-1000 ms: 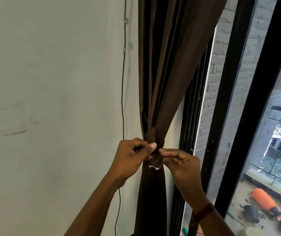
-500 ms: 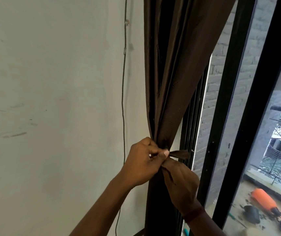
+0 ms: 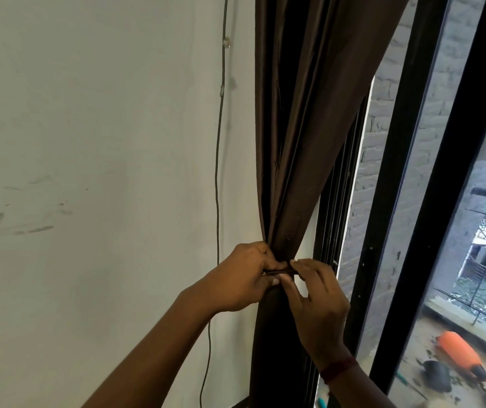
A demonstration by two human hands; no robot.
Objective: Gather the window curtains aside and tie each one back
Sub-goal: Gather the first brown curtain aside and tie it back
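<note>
Curtain (image 3: 303,142) hangs between wall (image 3: 88,142) at left and window frame (image 3: 394,201) at right.

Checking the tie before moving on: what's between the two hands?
In the head view, the gathered brown curtain, crossed by a thin brown tie strip; the left hand and right hand each pinch it.

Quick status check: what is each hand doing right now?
Left hand: closed, pinching the tie-back strip wrapped round the gathered brown curtain.
Right hand: closed, thumb and fingertips pinching the same strip from the other side.
</note>
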